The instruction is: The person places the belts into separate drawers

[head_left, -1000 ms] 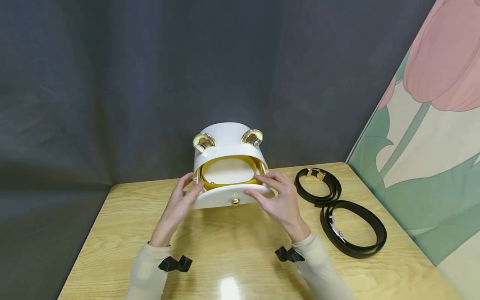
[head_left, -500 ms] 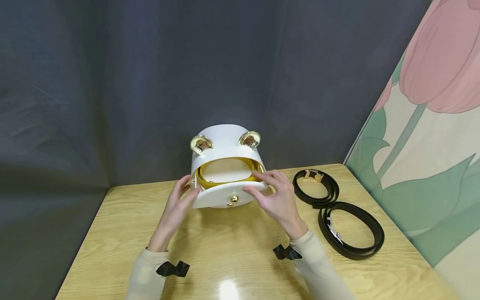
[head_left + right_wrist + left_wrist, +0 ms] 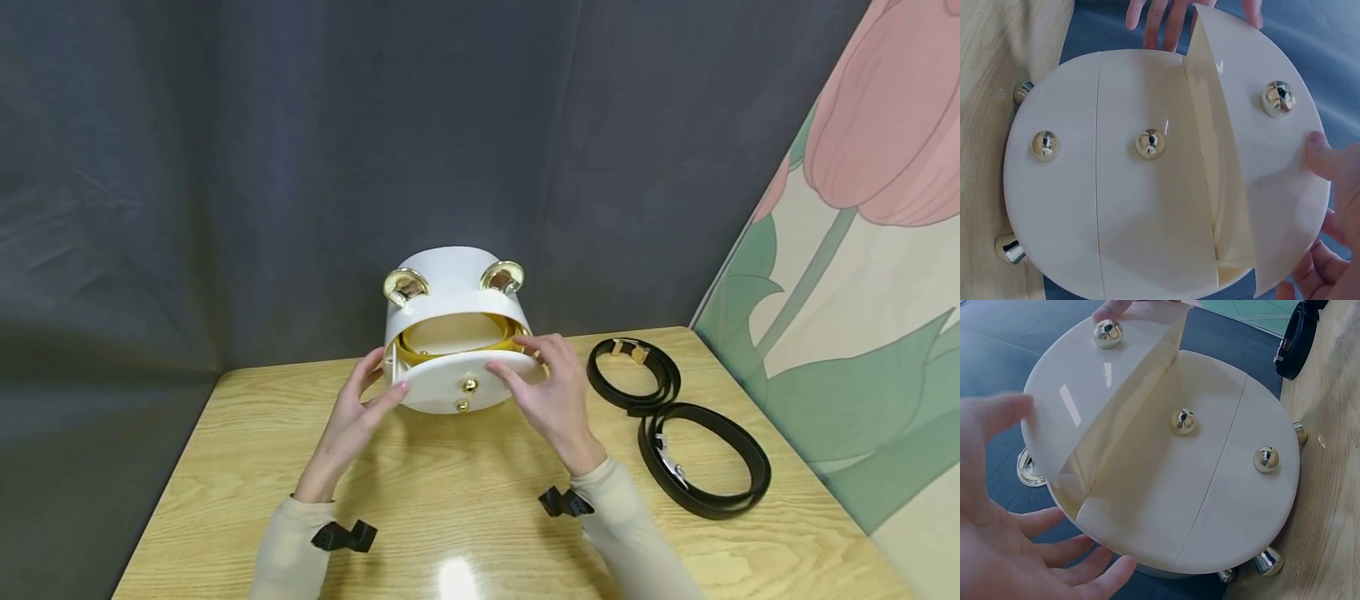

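A white rounded storage box (image 3: 453, 279) with gold ear-shaped trims stands toward the back of the table. Its top tilt-out drawer (image 3: 442, 387), with a gold knob, leans outward, and a coiled yellow belt (image 3: 414, 357) shows inside. My left hand (image 3: 352, 421) lies along the box's left side, fingers fairly straight, its thumb at the drawer front's left edge. My right hand (image 3: 555, 396) holds the drawer's right part, thumb on the front panel and index finger behind the top rim. In the right wrist view its other fingers (image 3: 1322, 269) are partly hidden by the panel.
Two coiled black belts lie to the right on the wooden table (image 3: 450, 492): one with a gold buckle (image 3: 667, 379), one with a silver buckle (image 3: 757, 467). A dark curtain (image 3: 450, 125) hangs behind; a tulip-patterned panel (image 3: 862, 292) stands at right.
The drawer front has tilted upward toward the box, so less of the opening shows and a lower gold knob is now visible. Both hands have stayed at its sides, the right moving slightly with it.
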{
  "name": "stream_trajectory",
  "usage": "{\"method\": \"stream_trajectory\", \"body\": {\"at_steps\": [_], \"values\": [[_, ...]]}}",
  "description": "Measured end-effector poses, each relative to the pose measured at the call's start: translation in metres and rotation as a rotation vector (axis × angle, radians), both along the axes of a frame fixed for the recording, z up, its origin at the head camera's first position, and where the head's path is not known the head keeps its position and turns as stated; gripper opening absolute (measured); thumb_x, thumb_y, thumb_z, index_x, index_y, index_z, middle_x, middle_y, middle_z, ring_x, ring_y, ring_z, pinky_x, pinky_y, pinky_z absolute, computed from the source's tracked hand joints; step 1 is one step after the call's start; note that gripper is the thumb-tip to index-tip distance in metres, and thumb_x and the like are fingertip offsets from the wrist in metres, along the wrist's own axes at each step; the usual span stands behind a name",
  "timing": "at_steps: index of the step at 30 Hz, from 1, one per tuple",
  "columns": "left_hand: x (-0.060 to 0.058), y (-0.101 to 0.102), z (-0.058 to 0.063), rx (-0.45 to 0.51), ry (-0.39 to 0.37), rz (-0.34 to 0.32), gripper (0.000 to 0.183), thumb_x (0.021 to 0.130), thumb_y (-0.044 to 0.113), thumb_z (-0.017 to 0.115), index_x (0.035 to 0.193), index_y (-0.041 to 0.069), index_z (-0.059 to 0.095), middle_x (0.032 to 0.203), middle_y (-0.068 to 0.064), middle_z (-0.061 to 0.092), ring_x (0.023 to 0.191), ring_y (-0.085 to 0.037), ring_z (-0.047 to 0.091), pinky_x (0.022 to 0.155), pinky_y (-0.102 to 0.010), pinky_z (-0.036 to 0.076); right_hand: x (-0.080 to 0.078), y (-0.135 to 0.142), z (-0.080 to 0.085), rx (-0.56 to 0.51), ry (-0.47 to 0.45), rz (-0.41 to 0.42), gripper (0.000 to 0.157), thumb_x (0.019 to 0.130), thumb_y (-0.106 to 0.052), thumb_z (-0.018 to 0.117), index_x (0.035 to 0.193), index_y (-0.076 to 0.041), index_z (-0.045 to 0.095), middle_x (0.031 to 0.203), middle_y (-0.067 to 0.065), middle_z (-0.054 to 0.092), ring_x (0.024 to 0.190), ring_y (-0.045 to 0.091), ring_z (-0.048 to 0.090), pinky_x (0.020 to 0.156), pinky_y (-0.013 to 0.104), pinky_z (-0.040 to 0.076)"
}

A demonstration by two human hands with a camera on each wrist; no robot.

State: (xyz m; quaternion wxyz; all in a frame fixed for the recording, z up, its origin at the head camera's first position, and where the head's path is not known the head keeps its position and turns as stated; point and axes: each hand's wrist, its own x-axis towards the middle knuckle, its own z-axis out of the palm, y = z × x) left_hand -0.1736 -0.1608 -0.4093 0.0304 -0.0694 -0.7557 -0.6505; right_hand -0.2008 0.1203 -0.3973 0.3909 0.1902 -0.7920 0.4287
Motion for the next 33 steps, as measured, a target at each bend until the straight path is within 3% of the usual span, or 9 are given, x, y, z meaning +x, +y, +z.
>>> {"method": "stream_trajectory", "body": {"at_steps": [5,9,13,18,24,33], "values": [[-0.002,0.002,0.0,-0.015,-0.01,0.025,0.075,0.104,0.024,0.069,0.166,0.009,0.031,0.174,-0.013,0.03,0.159,-0.038,0.031,0.123,-0.058,0.039,0.002,-0.004,-0.001,0.0,0.023,-0.048,0.047,0.074,-0.026,0.099,0.108,-0.002,0.077,0.095,0.015,0.065,0.089,0.03,0.06,0.083,0.036,0.044],[-0.002,0.002,0.001,-0.018,-0.019,0.03,0.074,0.103,0.025,0.07,0.166,0.01,0.032,0.173,-0.012,0.032,0.158,-0.038,0.032,0.122,-0.057,0.041,0.007,-0.006,-0.004,0.013,0.141,-0.058,0.037,0.076,-0.021,0.096,0.101,-0.001,0.076,0.093,0.015,0.064,0.088,0.032,0.059,0.082,0.039,0.046],[-0.001,0.001,0.001,-0.017,-0.02,0.035,0.074,0.103,0.024,0.07,0.165,0.009,0.033,0.173,-0.013,0.032,0.158,-0.038,0.032,0.123,-0.057,0.041,0.012,-0.009,-0.007,0.103,0.231,0.073,0.024,0.082,-0.012,0.089,0.099,-0.003,0.076,0.081,0.006,0.069,0.069,0.022,0.061,0.066,0.029,0.051],[0.0,0.001,0.002,-0.012,-0.005,0.036,0.074,0.103,0.023,0.07,0.165,0.008,0.034,0.172,-0.014,0.033,0.158,-0.039,0.034,0.122,-0.058,0.041,0.014,-0.013,-0.014,0.227,0.192,0.228,0.025,0.085,-0.008,0.087,0.108,-0.006,0.077,0.085,0.004,0.076,0.062,0.01,0.064,0.054,0.016,0.052],[-0.001,0.002,0.002,-0.003,-0.012,0.04,0.072,0.103,0.023,0.071,0.164,0.008,0.035,0.171,-0.013,0.034,0.157,-0.039,0.034,0.123,-0.058,0.041,0.013,-0.02,-0.02,0.255,0.177,0.198,0.025,0.084,-0.007,0.087,0.107,-0.005,0.076,0.087,0.005,0.08,0.061,0.01,0.07,0.054,0.02,0.057],[-0.005,0.001,0.002,-0.021,-0.023,0.062,0.069,0.104,0.025,0.071,0.163,0.01,0.037,0.17,-0.012,0.036,0.156,-0.037,0.038,0.122,-0.055,0.043,0.014,-0.029,-0.016,0.23,0.161,0.139,0.023,0.086,-0.01,0.086,0.106,-0.005,0.076,0.089,0.007,0.082,0.063,0.012,0.073,0.056,0.02,0.058]]}}
